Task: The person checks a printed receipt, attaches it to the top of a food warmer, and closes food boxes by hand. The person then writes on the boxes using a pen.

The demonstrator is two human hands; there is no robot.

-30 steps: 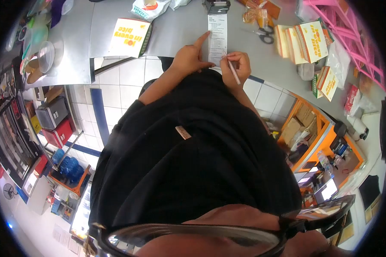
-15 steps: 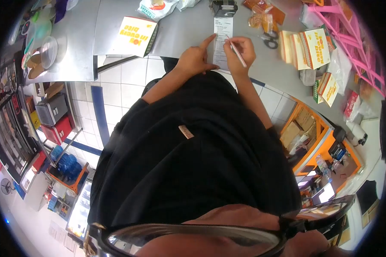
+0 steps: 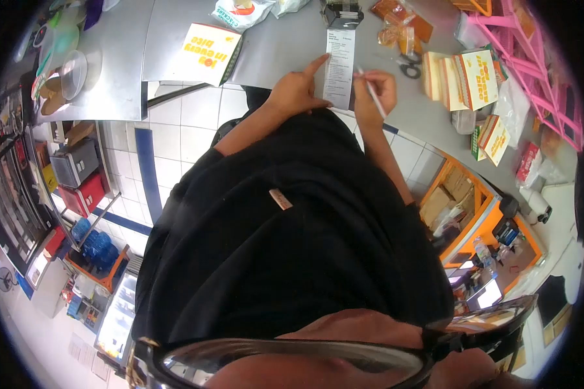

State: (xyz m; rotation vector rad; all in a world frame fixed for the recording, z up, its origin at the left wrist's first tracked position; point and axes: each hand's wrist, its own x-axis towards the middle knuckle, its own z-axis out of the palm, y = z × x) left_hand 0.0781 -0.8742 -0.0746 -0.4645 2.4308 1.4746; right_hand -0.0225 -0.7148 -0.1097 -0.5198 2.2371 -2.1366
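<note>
A long printed receipt (image 3: 340, 71) lies on the grey counter, its far end at a small black device (image 3: 341, 13). My left hand (image 3: 296, 91) rests at the receipt's left side with index finger and thumb stretched out, the fingertips at the paper's edge. It holds nothing. To the right of the paper, my right hand (image 3: 376, 97) is closed around a slim whitish pen (image 3: 375, 100), tilted with its upper end towards me. The pen's tip is near the receipt's right edge; I cannot tell whether it touches the counter.
Scissors (image 3: 410, 66) and plastic packets (image 3: 399, 32) lie beyond my right hand. Printed cartons (image 3: 477, 78) stand further right, by a pink rack (image 3: 532, 65). Another printed carton (image 3: 209, 53) stands left, near a snack bag (image 3: 243, 11). A clear lid (image 3: 74, 74) is at far left.
My right hand has moved right with the pen, off the receipt's printed area, uncovering more of the paper. My left hand has stayed at the left edge.
</note>
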